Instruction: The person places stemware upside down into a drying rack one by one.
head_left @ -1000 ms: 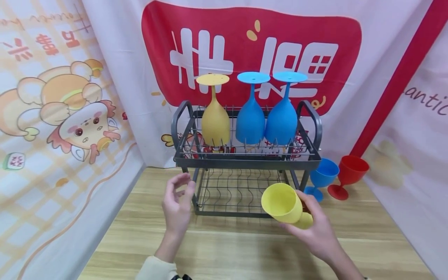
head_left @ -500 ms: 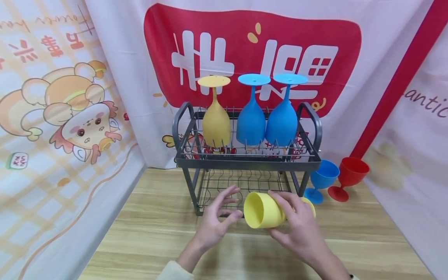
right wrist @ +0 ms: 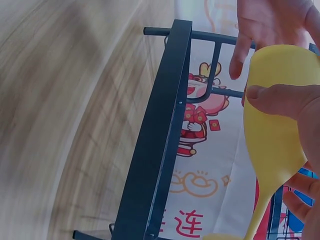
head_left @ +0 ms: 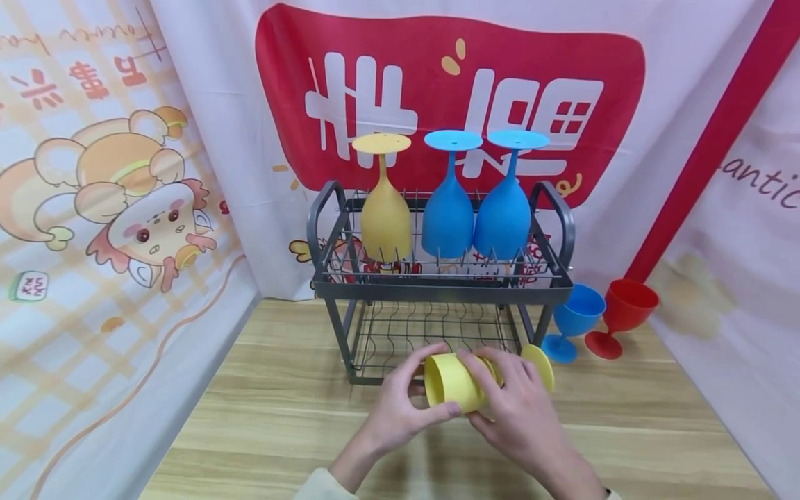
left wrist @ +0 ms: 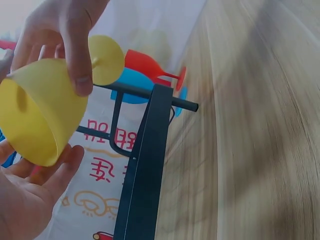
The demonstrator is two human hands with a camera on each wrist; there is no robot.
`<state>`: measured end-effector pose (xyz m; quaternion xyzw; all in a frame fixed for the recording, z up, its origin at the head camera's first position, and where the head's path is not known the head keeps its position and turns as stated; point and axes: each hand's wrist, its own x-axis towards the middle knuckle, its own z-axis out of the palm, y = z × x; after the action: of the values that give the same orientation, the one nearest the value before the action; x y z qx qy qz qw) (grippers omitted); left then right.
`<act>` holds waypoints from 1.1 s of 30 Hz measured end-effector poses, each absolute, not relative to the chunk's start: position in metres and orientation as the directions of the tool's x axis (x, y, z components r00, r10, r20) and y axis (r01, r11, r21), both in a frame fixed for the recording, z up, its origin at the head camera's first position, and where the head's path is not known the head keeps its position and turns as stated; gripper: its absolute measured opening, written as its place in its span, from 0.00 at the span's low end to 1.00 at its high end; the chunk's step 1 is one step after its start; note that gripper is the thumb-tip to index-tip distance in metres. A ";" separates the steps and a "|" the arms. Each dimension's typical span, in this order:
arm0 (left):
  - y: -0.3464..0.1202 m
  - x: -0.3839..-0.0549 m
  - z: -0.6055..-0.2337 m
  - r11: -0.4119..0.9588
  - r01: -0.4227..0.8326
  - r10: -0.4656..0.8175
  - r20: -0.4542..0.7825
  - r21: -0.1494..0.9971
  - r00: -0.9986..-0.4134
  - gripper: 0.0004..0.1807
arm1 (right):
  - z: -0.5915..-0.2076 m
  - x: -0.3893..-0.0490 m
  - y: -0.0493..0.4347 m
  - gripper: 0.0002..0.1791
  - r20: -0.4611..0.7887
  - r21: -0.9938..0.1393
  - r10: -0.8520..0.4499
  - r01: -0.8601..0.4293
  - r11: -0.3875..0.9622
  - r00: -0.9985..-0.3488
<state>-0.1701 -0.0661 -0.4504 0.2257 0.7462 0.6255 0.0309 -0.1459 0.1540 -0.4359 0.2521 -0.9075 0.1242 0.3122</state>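
A yellow plastic goblet (head_left: 459,384) lies tipped on its side above the table, its mouth facing left and its round foot to the right. My right hand (head_left: 519,413) grips its bowl, the thumb (right wrist: 275,100) lying across the yellow surface in the right wrist view. My left hand (head_left: 400,403) is around the mouth end, thumb (left wrist: 65,170) extended beside the rim; firm contact is unclear. Behind both hands is the black two-tier rack (head_left: 444,293). On its top tier, a yellow goblet (head_left: 385,219) and two blue goblets (head_left: 447,219) stand upside down.
At right beside the rack, a blue goblet (head_left: 578,312) and a red goblet (head_left: 628,309) stand upright on the wooden table (head_left: 250,430). The wire lower tier (head_left: 406,340) lies just behind my hands. Printed cloth (head_left: 206,90) hangs at the back and sides.
My right hand has moved left with the yellow goblet and tipped it further sideways. My left hand has come right from beside the rack to the goblet's mouth.
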 end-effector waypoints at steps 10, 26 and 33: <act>-0.064 -0.168 -0.450 0.084 0.244 0.303 0.208 0.966 -0.930 0.40 | -0.439 -0.144 0.153 0.53 0.620 -0.096 -0.364 -0.528 0.844 -0.695; -0.066 -0.168 -0.454 -0.045 0.233 0.220 0.237 0.971 -0.946 0.38 | -0.449 -0.125 0.158 0.43 0.679 -0.482 -0.055 -0.501 0.719 -0.732; -0.062 -0.168 -0.456 -0.095 0.261 0.233 0.277 0.961 -0.932 0.40 | -0.443 -0.120 0.149 0.30 0.256 -0.863 0.180 -0.140 0.486 -0.950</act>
<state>-0.1677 -0.0623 -0.4557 0.1837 0.6727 0.7167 -0.0099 -0.1201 0.1489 -0.4433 -0.0119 -0.8472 0.5070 0.1579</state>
